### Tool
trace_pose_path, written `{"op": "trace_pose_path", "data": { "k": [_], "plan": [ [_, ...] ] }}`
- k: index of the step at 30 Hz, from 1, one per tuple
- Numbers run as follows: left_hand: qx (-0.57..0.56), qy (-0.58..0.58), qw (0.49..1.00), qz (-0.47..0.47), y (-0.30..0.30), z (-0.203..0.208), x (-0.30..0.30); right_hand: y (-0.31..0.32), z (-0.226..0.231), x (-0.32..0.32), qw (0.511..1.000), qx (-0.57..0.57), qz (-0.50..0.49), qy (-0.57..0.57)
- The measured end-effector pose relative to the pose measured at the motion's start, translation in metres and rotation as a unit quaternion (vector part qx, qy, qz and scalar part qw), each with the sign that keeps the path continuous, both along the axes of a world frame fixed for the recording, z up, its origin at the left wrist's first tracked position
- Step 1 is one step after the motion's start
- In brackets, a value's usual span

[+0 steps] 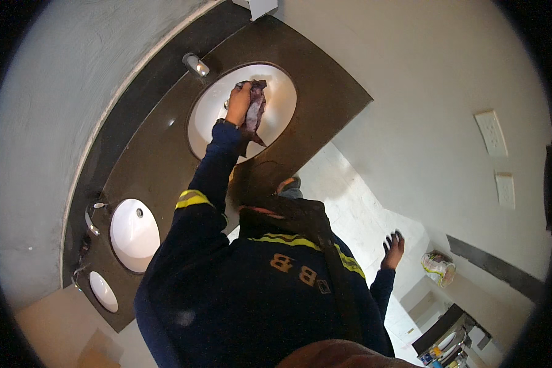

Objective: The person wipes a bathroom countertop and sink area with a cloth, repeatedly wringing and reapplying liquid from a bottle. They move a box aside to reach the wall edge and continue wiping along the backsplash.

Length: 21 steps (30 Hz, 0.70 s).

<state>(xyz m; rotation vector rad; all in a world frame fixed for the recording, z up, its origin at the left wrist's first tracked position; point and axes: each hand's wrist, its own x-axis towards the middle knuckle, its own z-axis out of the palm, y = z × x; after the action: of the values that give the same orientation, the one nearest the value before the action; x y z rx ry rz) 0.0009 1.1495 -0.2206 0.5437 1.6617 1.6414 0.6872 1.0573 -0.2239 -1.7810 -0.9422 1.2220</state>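
Note:
My left hand is closed on a crumpled cloth, purplish grey with dark patches. The cloth hangs down inside a white oval basin set into a dark brown counter. Part of the drain shows just left of that hand. A chrome faucet stands at the basin's far left rim. Out to the right, away from the counter, my right hand is in the air with its fingers apart and slightly bent, holding nothing. Both arms are in dark sleeves; the left one has a yellow reflective band.
A second white basin and a smaller-looking third one follow along the counter to the left, each with a faucet. A pale wall with socket plates rises at the right. A plastic bag lies beyond my right hand.

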Motion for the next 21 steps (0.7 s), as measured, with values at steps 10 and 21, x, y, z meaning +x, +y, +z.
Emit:
{"op": "trace_pose_path", "data": {
  "k": [10, 21],
  "plan": [
    [0.124, -0.068, 0.960, 0.241, 0.108, -0.081, 0.001, -0.008, -0.070, 0.049, 0.981, -0.165, 0.003, -0.104],
    [0.135, -0.063, 0.957, 0.249, 0.145, -0.106, -0.008, -0.032, -0.098, 0.116, 0.946, -0.267, 0.087, -0.164]
  ]
}}
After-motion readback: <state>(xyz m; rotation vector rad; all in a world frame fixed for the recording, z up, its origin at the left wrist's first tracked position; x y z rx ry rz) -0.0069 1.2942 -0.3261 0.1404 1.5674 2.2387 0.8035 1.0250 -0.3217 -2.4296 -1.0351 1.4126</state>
